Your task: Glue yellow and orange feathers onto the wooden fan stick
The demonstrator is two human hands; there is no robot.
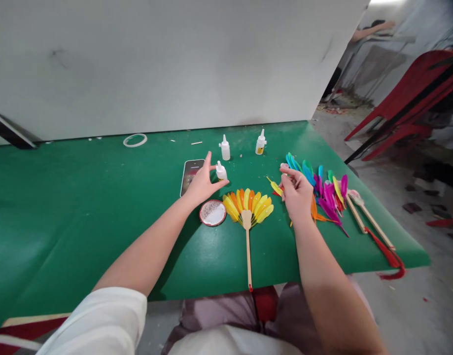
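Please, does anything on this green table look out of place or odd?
Nothing looks spilled or broken. The feather fan's handle reaches past the near edge of the table, and the red tassel hangs off its right edge. The right hand pinches a yellow feather; the glue bottles stand upright.

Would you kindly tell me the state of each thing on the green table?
left hand, open around the near bottle
near bottle, standing
back left bottle, upright, capped
back right bottle, upright, capped
right hand, pinching the yellow feather
yellow feather, held off the table
feather fan, lying flat
phone, lying face up
round dish, uncovered, white bits inside
loose feathers, heaped flat
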